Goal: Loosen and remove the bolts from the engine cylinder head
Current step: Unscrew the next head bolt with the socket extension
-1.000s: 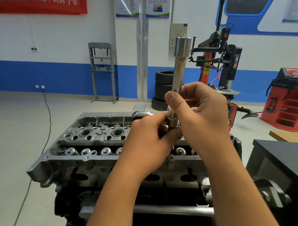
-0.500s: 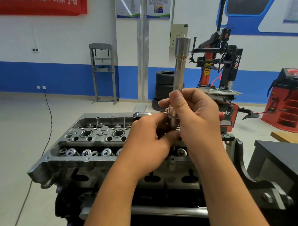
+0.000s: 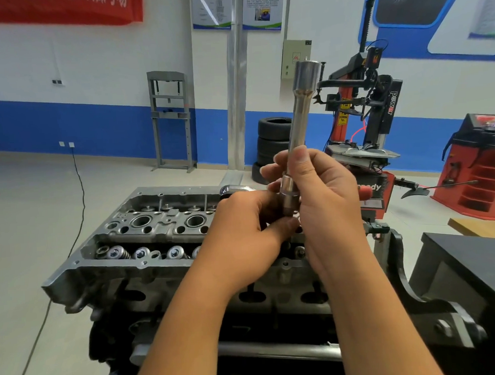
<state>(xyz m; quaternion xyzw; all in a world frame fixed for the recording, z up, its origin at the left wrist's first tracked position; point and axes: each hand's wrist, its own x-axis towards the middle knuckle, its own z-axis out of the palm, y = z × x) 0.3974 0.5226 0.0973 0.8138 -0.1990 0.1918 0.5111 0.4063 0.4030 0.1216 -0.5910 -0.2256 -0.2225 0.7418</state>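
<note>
A workshop with blue-banded walls and pale floor (image 3: 29,225). At centre the engine cylinder head (image 3: 146,234) sits on its block. Above it, the left hand (image 3: 242,233) pinches the base of an upright socket extension (image 3: 297,122), the right hand (image 3: 326,201) curled round its shaft. The hands hide any bolts. A tire changer (image 3: 365,111) stands right.

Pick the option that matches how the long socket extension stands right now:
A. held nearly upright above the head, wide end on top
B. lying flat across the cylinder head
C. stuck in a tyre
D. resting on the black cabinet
A: the right hand grips the socket extension nearly upright above the cylinder head, wide end up, while the left hand pinches at its lower end.
</note>
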